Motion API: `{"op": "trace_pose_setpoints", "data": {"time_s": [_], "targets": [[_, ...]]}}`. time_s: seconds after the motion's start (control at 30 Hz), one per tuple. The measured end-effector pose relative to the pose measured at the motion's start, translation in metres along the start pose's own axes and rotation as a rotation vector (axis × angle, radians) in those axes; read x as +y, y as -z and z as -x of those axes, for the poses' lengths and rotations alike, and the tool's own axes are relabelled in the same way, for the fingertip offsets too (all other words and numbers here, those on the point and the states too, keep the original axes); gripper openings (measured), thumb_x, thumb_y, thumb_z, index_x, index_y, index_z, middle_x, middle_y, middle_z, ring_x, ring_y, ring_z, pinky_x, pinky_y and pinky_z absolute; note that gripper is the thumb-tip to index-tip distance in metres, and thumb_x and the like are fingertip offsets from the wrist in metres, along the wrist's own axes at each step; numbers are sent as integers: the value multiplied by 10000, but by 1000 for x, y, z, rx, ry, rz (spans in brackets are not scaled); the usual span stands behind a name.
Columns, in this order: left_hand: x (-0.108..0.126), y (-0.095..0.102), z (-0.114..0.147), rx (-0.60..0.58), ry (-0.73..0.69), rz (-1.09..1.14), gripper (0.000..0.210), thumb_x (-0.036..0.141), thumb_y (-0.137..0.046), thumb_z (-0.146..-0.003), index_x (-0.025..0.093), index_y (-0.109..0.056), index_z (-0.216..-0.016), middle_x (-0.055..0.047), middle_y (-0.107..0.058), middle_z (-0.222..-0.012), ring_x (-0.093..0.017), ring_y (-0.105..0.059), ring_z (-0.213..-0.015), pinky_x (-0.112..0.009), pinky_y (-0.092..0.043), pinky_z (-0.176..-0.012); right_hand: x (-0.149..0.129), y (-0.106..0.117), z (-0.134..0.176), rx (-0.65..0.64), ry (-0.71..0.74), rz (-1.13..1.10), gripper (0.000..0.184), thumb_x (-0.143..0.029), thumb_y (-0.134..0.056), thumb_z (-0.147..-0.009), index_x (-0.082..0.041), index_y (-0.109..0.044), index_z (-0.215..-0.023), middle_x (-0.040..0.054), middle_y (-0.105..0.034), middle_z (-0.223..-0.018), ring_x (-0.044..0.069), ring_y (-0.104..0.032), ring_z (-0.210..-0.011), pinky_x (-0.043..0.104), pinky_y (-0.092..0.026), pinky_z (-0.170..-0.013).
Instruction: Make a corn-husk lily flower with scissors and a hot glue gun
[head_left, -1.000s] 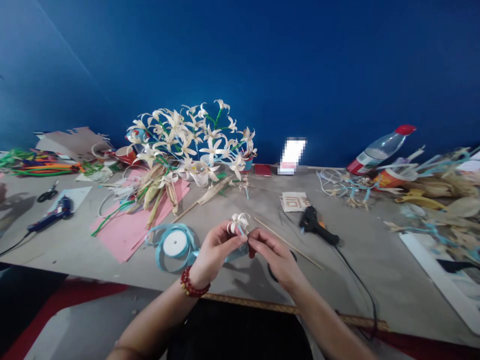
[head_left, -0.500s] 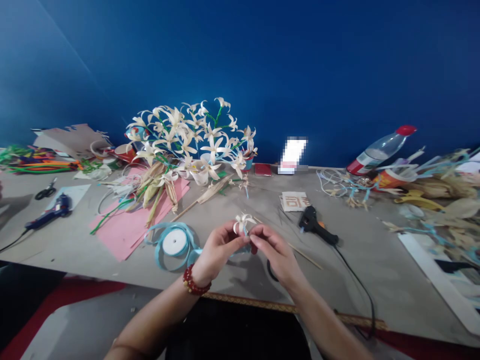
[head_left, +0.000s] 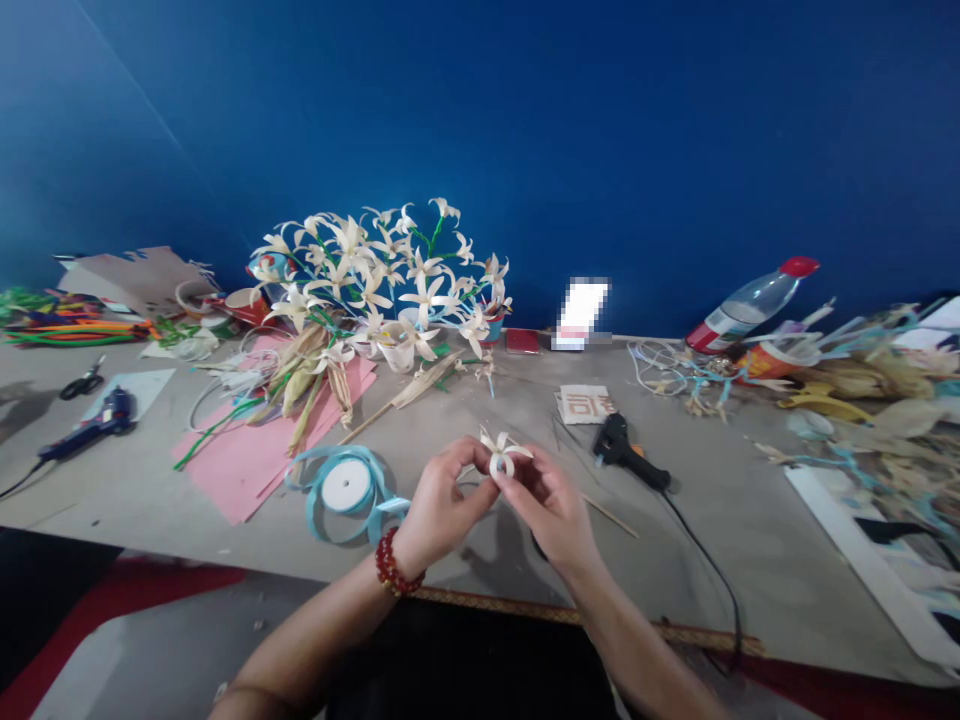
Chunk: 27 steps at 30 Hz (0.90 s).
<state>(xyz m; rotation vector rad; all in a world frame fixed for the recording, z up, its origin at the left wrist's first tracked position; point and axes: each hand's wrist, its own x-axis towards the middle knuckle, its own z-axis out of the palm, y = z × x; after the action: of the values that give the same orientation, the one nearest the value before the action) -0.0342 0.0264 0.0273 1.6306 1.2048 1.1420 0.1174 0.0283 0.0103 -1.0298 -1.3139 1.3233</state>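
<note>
A small cream artificial flower (head_left: 501,456) with curled petals is pinched between my two hands, above the front middle of the table. My left hand (head_left: 448,500) grips it from the left with thumb and fingers closed; a red bead bracelet (head_left: 395,566) circles that wrist. From the right, my right hand (head_left: 551,505) holds the flower's base and petals between thumb and fingers. The fingers hide the flower's underside. Just left of my left hand lies a spool of light blue ribbon (head_left: 346,482) with loose loops around it.
Many similar flowers (head_left: 375,265) stand in cups at the back. A black glue gun (head_left: 634,455) lies right of my hands, its cord trailing forward. Pink paper (head_left: 232,470) and a blue glue gun (head_left: 94,428) lie left. A plastic bottle (head_left: 750,307) leans at the back right.
The flower has turned in my fingers, so its petals spread more to the right and a curled petal faces me. My right fingers have moved up around it.
</note>
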Motion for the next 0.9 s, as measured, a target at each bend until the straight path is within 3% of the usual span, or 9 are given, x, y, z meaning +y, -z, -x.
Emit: {"op": "trace_pose_setpoints", "data": {"time_s": [0.2,0.4,0.67,0.9], "targets": [[8,4,7,-11,-114,-28,158,156,-669,-820,182,-617,-966,-77,-643,-988,-222,-609,-957,-321,-458,-879,-2,4,-4,171,-77,-207,213,-369,-755,-756,-225,-597,-764,-18,-540,-716,135,-481,-617,254,-418,-584],[11,7,15,-61,-143,-124,182,202,-671,-843,183,-634,-1020,-98,-652,-1021,-248,-597,-1002,-352,-455,-905,-4,10,-6,130,-195,-401,206,-328,-777,-721,-221,-601,-731,-39,-518,-655,113,-444,-558,241,-384,-547],[4,2,17,-112,42,-46,90,246,-628,-874,183,-671,-922,-44,-675,-838,-191,-622,-800,-253,-454,-682,-5,8,-5,97,-215,-396,218,-308,-807,-706,-202,-618,-732,-42,-506,-656,99,-432,-563,237,-380,-558],[-17,-7,31,-130,262,281,159,309,-639,-871,151,-636,-857,-10,-601,-756,-128,-525,-705,-228,-411,-662,8,9,-9,15,-273,-269,271,-362,-816,-689,-185,-625,-763,-44,-523,-677,94,-440,-571,236,-372,-560]]}}
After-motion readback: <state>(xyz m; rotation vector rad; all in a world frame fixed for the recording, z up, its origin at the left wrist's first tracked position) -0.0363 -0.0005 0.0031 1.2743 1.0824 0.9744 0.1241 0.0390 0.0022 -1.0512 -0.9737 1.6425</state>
